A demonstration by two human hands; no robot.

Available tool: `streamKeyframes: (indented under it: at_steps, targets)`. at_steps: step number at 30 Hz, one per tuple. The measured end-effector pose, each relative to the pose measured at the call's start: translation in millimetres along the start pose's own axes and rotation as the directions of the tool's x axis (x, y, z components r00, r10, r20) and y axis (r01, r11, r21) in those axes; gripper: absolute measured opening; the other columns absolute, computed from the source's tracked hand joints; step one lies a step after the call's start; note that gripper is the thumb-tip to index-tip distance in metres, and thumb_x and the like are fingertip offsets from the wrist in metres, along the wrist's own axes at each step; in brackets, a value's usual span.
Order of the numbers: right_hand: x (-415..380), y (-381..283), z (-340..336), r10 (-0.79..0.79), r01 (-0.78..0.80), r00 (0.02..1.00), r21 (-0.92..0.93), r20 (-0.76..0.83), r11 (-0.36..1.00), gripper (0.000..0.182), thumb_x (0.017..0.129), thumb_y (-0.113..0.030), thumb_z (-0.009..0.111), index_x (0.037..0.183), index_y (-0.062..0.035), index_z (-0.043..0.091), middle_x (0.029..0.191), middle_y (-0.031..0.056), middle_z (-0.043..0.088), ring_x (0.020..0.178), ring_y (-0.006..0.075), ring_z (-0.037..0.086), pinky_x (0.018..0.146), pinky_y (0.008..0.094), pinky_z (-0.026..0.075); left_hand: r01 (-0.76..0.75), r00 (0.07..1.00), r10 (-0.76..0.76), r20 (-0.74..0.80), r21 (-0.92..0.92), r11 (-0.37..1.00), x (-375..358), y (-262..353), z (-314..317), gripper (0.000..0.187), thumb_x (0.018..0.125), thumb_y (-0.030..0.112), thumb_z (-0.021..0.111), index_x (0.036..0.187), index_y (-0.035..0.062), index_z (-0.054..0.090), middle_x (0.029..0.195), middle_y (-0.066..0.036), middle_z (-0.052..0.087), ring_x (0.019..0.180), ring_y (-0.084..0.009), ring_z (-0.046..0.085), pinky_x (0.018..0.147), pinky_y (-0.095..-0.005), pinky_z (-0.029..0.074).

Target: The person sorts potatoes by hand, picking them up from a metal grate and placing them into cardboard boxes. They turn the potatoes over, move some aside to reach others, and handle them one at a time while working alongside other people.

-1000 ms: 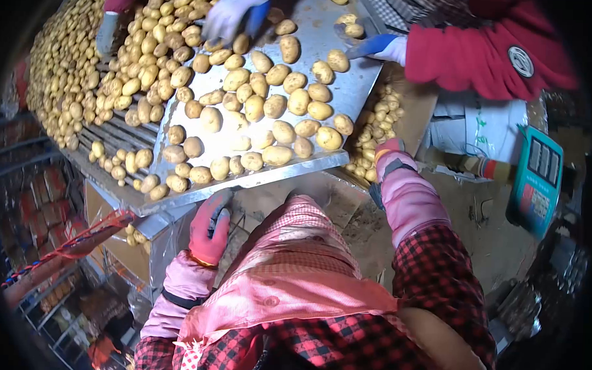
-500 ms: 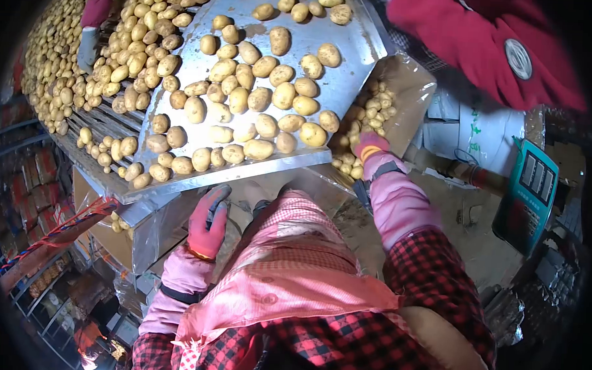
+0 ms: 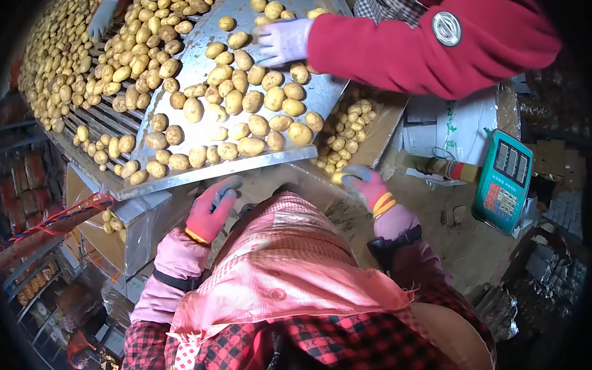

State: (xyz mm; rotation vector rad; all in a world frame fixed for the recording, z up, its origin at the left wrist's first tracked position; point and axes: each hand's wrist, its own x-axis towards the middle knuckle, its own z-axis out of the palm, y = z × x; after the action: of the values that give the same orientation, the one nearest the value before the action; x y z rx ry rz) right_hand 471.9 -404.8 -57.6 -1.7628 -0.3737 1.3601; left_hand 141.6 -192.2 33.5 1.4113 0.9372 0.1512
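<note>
My left hand (image 3: pixel 212 209), in a pink and grey glove, hangs in front of the metal tray (image 3: pixel 198 176), below its near edge. Its fingers are loosely bent and apart, with nothing seen in them. At the near corner of a lined cardboard box of potatoes (image 3: pixel 345 138) is my right hand (image 3: pixel 369 187), gloved alike and slightly blurred. A yellow potato (image 3: pixel 338 178) shows at its fingertips, seemingly in its grip. Many potatoes (image 3: pixel 234 101) are spread over the tray. A co-worker's gloved hand (image 3: pixel 281 41) reaches across the tray's far part, among the potatoes.
On the left, a slatted sorting bed (image 3: pixel 83 122) carries heaped potatoes, with another gloved hand (image 3: pixel 103 18) over it. A green scale display (image 3: pixel 505 182) stands at right. Below the tray at left is a plastic-lined box (image 3: pixel 138 235). A red bar (image 3: pixel 53 222) juts in nearby.
My right hand has drawn back out of the potato box towards me. The co-worker's arm has swung left over the tray. My left hand has barely moved. The view has shifted slightly.
</note>
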Motion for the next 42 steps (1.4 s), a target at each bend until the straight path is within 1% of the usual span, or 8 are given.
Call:
streamKeyframes:
  at_steps: [3,9,15,22,30,32,37,42]
  targets:
    - [-26,-77,62,0.179,-0.162,0.959,-0.092,0.221,0.982,0.038,0.081,-0.023,0.076,0.112,-0.0034,0.065,0.091,0.0016,0.067,0.079,0.0101,0.059,0.069,0.0266,0.049,0.034,0.979,-0.014,0.204,-0.093,0.995,1,-2,4,0.056,0.090,0.010,0.061,0.141,0.0006,0.042,0.126,-0.011,0.058,0.104,-0.0145,0.058,0.093,-0.0290,0.045]
    - [-27,-106,174,-0.210,0.293,0.836,-0.089,0.507,0.952,0.038,0.081,-0.019,0.074,0.113,-0.0014,0.063,0.097,0.0061,0.067,0.089,0.0137,0.061,0.080,0.0288,0.049,-0.069,0.937,0.057,0.344,0.024,0.997,-6,11,-10,0.077,0.082,0.020,0.073,0.147,0.0052,0.034,0.133,-0.015,0.055,0.119,-0.0179,0.054,0.100,-0.0325,0.042]
    - [2,-99,234,-0.260,0.080,0.708,0.292,0.656,0.953,0.050,0.081,-0.008,0.070,0.128,-0.0023,0.054,0.114,0.0111,0.064,0.102,0.0174,0.062,0.089,0.0320,0.050,-0.302,0.938,0.299,-0.177,0.008,0.953,-46,5,-80,0.064,0.077,-0.001,0.070,0.137,-0.0018,0.046,0.133,-0.012,0.055,0.118,-0.0166,0.053,0.103,-0.0322,0.041]
    - [-3,-139,305,-0.298,0.621,0.684,-0.316,0.666,0.718,0.038,0.090,-0.011,0.063,0.126,-0.0018,0.056,0.108,0.0066,0.064,0.090,0.0108,0.059,0.075,0.0247,0.049,-0.499,0.731,0.394,-0.557,-0.044,0.865,-125,-7,-152,0.062,0.080,-0.006,0.066,0.138,-0.0010,0.046,0.134,-0.013,0.054,0.120,-0.0184,0.052,0.103,-0.0318,0.040]
    - [-31,-156,373,-0.052,0.391,0.751,-0.380,0.658,0.839,0.036,0.089,-0.020,0.065,0.121,-0.0041,0.062,0.088,-0.0009,0.062,0.070,0.0060,0.049,0.062,0.0217,0.043,-0.402,0.144,0.749,-0.646,0.654,0.641,-246,-14,-271,0.063,0.076,-0.002,0.073,0.134,0.0014,0.048,0.126,-0.017,0.058,0.110,-0.0245,0.060,0.093,-0.0353,0.048]
    - [-35,-155,379,-0.040,0.384,0.758,-0.396,0.652,0.834,0.036,0.089,-0.021,0.065,0.121,-0.0050,0.062,0.087,-0.0009,0.062,0.069,0.0062,0.049,0.062,0.0218,0.043,-0.124,-0.189,0.693,-0.696,0.717,0.686,-239,-13,-334,0.061,0.078,0.007,0.074,0.134,0.0025,0.048,0.125,-0.018,0.058,0.109,-0.0280,0.060,0.094,-0.0377,0.047]
    - [-44,-141,371,-0.022,0.365,0.795,-0.449,0.606,0.815,0.037,0.090,-0.021,0.064,0.123,-0.0062,0.060,0.089,-0.0004,0.063,0.073,0.0074,0.052,0.066,0.0234,0.046,0.425,-0.101,0.426,-0.899,0.348,0.835,-208,-121,-432,0.052,0.085,0.022,0.068,0.131,0.0036,0.051,0.126,-0.019,0.057,0.115,-0.0347,0.056,0.100,-0.0394,0.043]
    - [-54,-114,320,-0.055,0.276,0.885,-0.426,0.463,0.862,0.040,0.090,-0.025,0.063,0.124,-0.0048,0.059,0.103,0.0054,0.066,0.089,0.0105,0.060,0.078,0.0259,0.049,-0.017,0.668,0.128,-0.733,0.156,0.988,-180,-128,-282,0.033,0.088,0.015,0.063,0.118,0.0034,0.063,0.111,-0.016,0.067,0.103,-0.0249,0.064,0.091,-0.0345,0.048]
